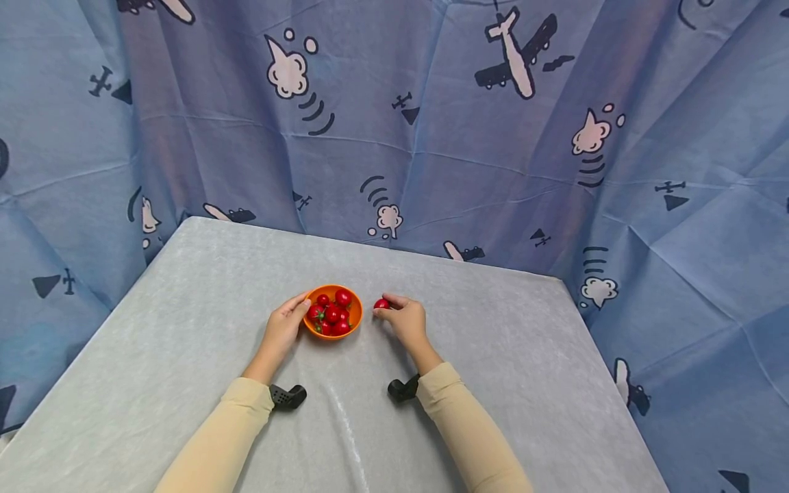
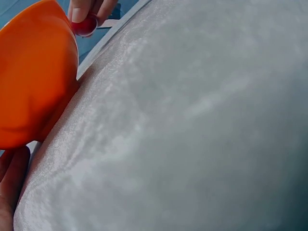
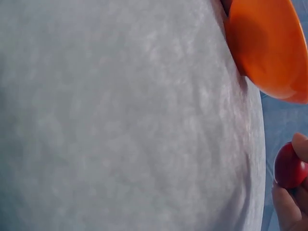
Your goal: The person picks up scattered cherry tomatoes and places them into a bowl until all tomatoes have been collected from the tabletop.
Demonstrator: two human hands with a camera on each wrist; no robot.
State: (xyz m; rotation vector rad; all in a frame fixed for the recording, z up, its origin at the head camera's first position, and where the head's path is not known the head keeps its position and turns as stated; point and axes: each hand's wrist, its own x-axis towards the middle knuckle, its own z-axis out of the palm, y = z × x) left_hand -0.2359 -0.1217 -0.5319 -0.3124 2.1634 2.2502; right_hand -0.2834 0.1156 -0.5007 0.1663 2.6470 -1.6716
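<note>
Partly hidden, right hand (image 1: pixel 407 320) pinches a tomato (image 1: pixel 381 303); left hand (image 1: pixel 285 324) grips the bowl (image 1: pixel 354 318).

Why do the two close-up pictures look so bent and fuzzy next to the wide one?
Head view: sharp and evenly lit, with only soft shadows under the left hand and right hand. Left wrist view: the orange bowl fills the corner, blurred, and the grey table curves like a dome. Right wrist view: same bulging, and the red tomato at the edge is soft.
</note>
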